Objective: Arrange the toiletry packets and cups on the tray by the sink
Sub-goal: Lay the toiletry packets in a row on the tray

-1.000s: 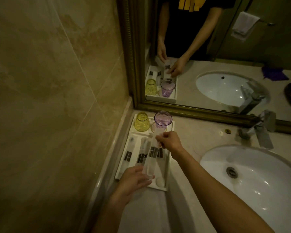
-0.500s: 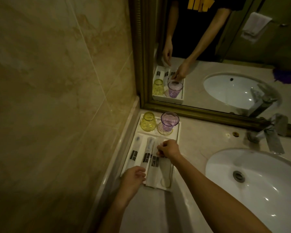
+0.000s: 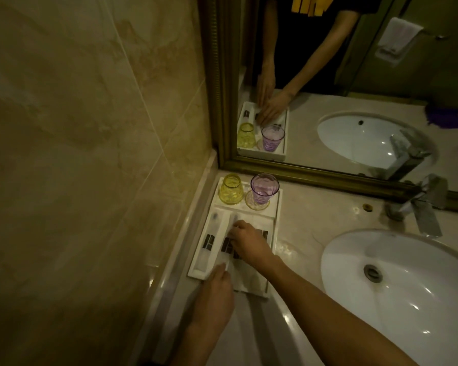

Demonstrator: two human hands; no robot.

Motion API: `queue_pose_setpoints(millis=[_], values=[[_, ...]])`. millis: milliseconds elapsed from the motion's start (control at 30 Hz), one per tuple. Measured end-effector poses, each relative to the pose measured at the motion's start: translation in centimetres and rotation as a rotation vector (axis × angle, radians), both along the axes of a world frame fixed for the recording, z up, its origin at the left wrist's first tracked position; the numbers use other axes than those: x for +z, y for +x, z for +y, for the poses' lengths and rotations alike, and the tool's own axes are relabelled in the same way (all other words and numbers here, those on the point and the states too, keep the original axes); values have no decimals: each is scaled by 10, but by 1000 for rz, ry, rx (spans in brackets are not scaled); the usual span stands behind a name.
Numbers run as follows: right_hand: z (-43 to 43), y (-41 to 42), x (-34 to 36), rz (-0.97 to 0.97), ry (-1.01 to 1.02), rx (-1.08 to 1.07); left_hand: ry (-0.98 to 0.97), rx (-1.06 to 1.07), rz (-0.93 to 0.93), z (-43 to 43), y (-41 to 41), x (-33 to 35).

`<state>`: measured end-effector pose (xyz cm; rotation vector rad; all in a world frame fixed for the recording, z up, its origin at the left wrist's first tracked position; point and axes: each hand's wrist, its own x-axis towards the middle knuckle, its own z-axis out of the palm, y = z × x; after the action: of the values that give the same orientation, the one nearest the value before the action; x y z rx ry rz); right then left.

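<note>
While the counter is seen from above in dim yellowish light, a white tray (image 3: 275, 220) is found tucked into the corner where the marble wall (image 3: 90, 128) meets the gold-framed mirror (image 3: 354, 75), left of the white sink basin (image 3: 407, 273). At the tray's far end two cups are stood side by side: a yellow glass cup (image 3: 231, 189) turned upside down, and a purple glass cup (image 3: 264, 188) upright on a small round coaster (image 3: 257, 206). In the long near section, white toiletry packets with black labels are laid lengthwise. The leftmost packet (image 3: 209, 241) is untouched. The second packet (image 3: 226, 247) is pinned from both ends: its near end is pinched by the left hand (image 3: 214, 294) at the tray's front edge, and its middle is pressed flat by the spread fingers of the right hand (image 3: 249, 243). More packets (image 3: 249, 276) are partly covered by the right hand and forearm, so their number can't be told. A chrome faucet (image 3: 421, 207) is seen behind the basin. Both hands and the tray are repeated in the mirror.
</note>
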<state>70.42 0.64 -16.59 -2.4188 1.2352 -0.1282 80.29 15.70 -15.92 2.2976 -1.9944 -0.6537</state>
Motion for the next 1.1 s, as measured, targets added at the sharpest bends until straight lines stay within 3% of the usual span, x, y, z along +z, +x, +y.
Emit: queue_pose_setpoints(millis=[133, 333, 467, 567, 700, 1100], values=[[10, 0, -6, 11, -13, 23, 5, -76, -40, 13, -5, -3], [20, -1, -9, -4, -93, 26, -68, -26, -14, 18, 0, -2], [13, -28, -5, -147, -113, -293, -75, -6, -13, 20, -1, -2], [11, -55, -8, 50, -218, -306, -94, -50, 0, 15, -8, -1], [19, -68, -14, 242, -132, -148, -83, -128, 15, 8, -17, 0], [-7, -68, -3, 226, -152, -165, -63, -131, 44, 1, -23, -2]])
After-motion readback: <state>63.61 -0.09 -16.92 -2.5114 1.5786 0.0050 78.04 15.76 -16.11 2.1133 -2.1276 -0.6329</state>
